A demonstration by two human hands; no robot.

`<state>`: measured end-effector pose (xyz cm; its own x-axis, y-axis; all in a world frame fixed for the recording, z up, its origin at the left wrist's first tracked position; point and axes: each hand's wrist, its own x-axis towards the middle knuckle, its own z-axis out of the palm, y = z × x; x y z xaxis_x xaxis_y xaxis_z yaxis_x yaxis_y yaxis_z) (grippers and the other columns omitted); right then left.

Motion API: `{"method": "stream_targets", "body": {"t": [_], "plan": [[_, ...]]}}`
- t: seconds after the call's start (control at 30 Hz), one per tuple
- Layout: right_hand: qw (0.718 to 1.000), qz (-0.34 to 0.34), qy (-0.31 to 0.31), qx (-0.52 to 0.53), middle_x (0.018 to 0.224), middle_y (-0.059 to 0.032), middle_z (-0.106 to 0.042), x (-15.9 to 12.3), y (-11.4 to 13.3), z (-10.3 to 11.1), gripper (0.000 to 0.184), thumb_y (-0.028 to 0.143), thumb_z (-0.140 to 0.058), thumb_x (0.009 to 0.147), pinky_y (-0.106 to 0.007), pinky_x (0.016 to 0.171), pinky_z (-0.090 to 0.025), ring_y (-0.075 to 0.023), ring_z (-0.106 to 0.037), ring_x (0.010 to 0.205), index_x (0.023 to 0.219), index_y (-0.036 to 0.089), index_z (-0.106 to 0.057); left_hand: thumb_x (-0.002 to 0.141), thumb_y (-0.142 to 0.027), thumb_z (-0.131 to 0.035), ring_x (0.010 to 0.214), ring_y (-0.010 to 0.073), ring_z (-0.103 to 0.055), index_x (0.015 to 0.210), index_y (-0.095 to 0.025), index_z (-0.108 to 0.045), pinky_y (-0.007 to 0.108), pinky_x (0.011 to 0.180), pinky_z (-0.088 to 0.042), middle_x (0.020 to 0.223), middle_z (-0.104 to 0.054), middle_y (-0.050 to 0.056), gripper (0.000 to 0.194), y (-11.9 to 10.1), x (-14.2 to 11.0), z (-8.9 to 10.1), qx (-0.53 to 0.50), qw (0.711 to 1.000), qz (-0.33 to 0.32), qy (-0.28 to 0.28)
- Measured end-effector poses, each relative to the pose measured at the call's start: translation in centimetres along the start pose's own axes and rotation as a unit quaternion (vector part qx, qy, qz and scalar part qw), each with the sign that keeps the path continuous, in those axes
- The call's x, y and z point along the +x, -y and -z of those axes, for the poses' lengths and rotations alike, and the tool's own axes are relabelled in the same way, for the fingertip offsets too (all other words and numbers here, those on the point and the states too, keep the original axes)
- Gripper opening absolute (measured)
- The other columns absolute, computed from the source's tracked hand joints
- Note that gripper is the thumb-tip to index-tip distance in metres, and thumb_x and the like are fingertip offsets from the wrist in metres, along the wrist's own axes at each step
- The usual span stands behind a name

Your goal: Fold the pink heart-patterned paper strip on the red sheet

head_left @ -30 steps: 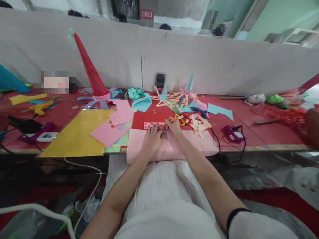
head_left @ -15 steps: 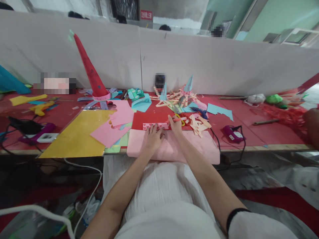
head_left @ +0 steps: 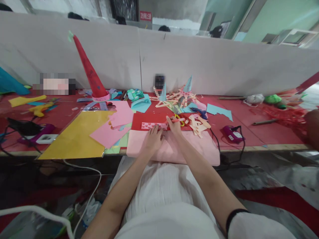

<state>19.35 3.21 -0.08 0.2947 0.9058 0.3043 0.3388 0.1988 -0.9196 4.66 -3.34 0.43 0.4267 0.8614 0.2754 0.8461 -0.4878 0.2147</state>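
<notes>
A pink paper strip with red hearts [head_left: 148,125] lies on a sheet of red paper [head_left: 139,119] in front of me. My left hand [head_left: 154,137] rests on the strip's lower edge with its fingers spread. At the strip's right end my right hand [head_left: 174,126] is closed around a slim pinkish-red pen [head_left: 179,119]. The pen's tip is too small to make out. Under my wrists is a folded light pink sheet [head_left: 199,146] along the table edge. Yellow-handled scissors [head_left: 183,122] lie just beyond my right hand, partly hidden.
Cut beige paper strips [head_left: 198,124] and a purple box with a cable [head_left: 233,133] are to the right. On the left are yellow paper [head_left: 74,136], pink sheets [head_left: 122,114], a red paper cone [head_left: 91,71] and a yellow glue gun [head_left: 41,109]. A white partition [head_left: 107,56] stands behind.
My right hand with the pen slid a little right, then slightly back left along the strip's end. My left hand stays on the strip. The view shifted slightly.
</notes>
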Motion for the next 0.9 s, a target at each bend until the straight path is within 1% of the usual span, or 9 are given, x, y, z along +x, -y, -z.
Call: {"method": "stream_targets", "body": {"t": [0.17, 0.33, 0.4, 0.47, 0.53, 0.6, 0.7, 0.77, 0.9], "plan": [[1.0, -0.003, 0.002, -0.002, 0.045, 0.0041, -0.05, -0.1, 0.2, -0.1, 0.045, 0.063, -0.051, 0.078, -0.025, 0.054, -0.04, -0.0121, -0.05, 0.046, 0.058, 0.023, -0.04, 0.09, -0.027, -0.043, 0.136, 0.0265, -0.036, 0.128, -0.017, -0.052, 0.045, 0.112, -0.028, 0.142, -0.045, 0.014, 0.04, -0.3, -0.1, 0.3, 0.011, 1.0, 0.013, -0.006], [1.0, 0.006, 0.005, -0.009, 0.043, 0.0045, -0.048, -0.3, 0.8, -0.1, 0.046, 0.063, -0.049, 0.078, -0.026, 0.055, -0.04, -0.0116, -0.048, 0.045, 0.057, 0.023, -0.04, 0.09, -0.028, -0.043, 0.137, 0.0263, -0.033, 0.129, -0.016, -0.052, 0.043, 0.113, -0.028, 0.143, -0.044, 0.014, 0.041, -0.3, -0.2, 0.5, 0.019, 1.0, 0.003, 0.002], [1.0, 0.012, -0.028, -0.008, 0.045, 0.0044, -0.049, -0.5, 1.2, -0.2, 0.045, 0.063, -0.048, 0.079, -0.025, 0.056, -0.04, -0.0115, -0.049, 0.047, 0.059, 0.023, -0.04, 0.091, -0.029, -0.042, 0.137, 0.0262, -0.034, 0.131, -0.015, -0.05, 0.044, 0.113, -0.028, 0.144, -0.043, 0.014, 0.043, -0.3, -0.2, 0.5, 0.024, 1.0, 0.003, 0.006], [0.996, 0.021, -0.085, 0.0, 0.05, 0.0036, -0.052, -0.7, 1.6, -0.3, 0.045, 0.064, -0.047, 0.079, -0.025, 0.056, -0.041, -0.0115, -0.05, 0.05, 0.061, 0.023, -0.04, 0.091, -0.028, -0.04, 0.136, 0.0264, -0.036, 0.132, -0.015, -0.049, 0.044, 0.112, -0.028, 0.144, -0.043, 0.014, 0.043, -0.3, -0.2, 0.6, 0.026, 1.0, 0.005, 0.008], [0.995, 0.033, -0.092, -0.001, 0.05, 0.0039, -0.05, -0.9, 2.0, -0.5, 0.046, 0.064, -0.047, 0.078, -0.025, 0.055, -0.04, -0.0108, -0.049, 0.05, 0.059, 0.023, -0.039, 0.092, -0.028, -0.04, 0.135, 0.0267, -0.037, 0.132, -0.016, -0.05, 0.046, 0.111, -0.029, 0.144, -0.043, 0.014, 0.043, -0.3, -0.2, 0.7, 0.026, 1.0, 0.003, 0.009], [0.997, 0.027, -0.063, 0.019, 0.049, 0.0047, -0.048, -0.9, 2.1, -0.7, 0.046, 0.065, -0.048, 0.077, -0.024, 0.053, -0.04, -0.0101, -0.047, 0.048, 0.06, 0.023, -0.039, 0.092, -0.028, -0.04, 0.134, 0.0269, -0.038, 0.131, -0.017, -0.05, 0.046, 0.111, -0.03, 0.144, -0.044, 0.014, 0.042, -0.3, -0.3, 0.9, 0.024, 1.0, -0.001, 0.01], [0.998, 0.005, -0.002, 0.059, 0.043, 0.0065, -0.043, -0.8, 2.0, -0.8, 0.048, 0.067, -0.051, 0.074, -0.024, 0.048, -0.04, -0.0096, -0.044, 0.042, 0.06, 0.024, -0.037, 0.092, -0.028, -0.041, 0.134, 0.0272, -0.038, 0.13, -0.015, -0.052, 0.045, 0.111, -0.029, 0.143, -0.044, 0.015, 0.042, -0.4, -0.3, 1.0, 0.018, 1.0, -0.001, 0.009], [0.997, -0.002, 0.027, 0.065, 0.04, 0.007, -0.042, -0.6, 1.9, -0.8, 0.05, 0.068, -0.054, 0.071, -0.023, 0.046, -0.039, -0.0094, -0.043, 0.04, 0.058, 0.024, -0.036, 0.092, -0.028, -0.041, 0.134, 0.0275, -0.038, 0.129, -0.016, -0.052, 0.046, 0.111, -0.03, 0.143, -0.045, 0.015, 0.041, -0.5, -0.3, 0.9, 0.012, 1.0, -0.001, 0.007], [0.997, -0.011, 0.037, 0.06, 0.039, 0.0076, -0.04, -0.5, 1.8, -0.8, 0.051, 0.068, -0.055, 0.07, -0.023, 0.045, -0.04, -0.009, -0.044, 0.04, 0.058, 0.024, -0.034, 0.092, -0.028, -0.041, 0.135, 0.0279, -0.036, 0.129, -0.016, -0.052, 0.047, 0.111, -0.029, 0.144, -0.043, 0.015, 0.041, -0.4, -0.2, 0.8, 0.003, 1.0, 0.004, 0.01]]}}
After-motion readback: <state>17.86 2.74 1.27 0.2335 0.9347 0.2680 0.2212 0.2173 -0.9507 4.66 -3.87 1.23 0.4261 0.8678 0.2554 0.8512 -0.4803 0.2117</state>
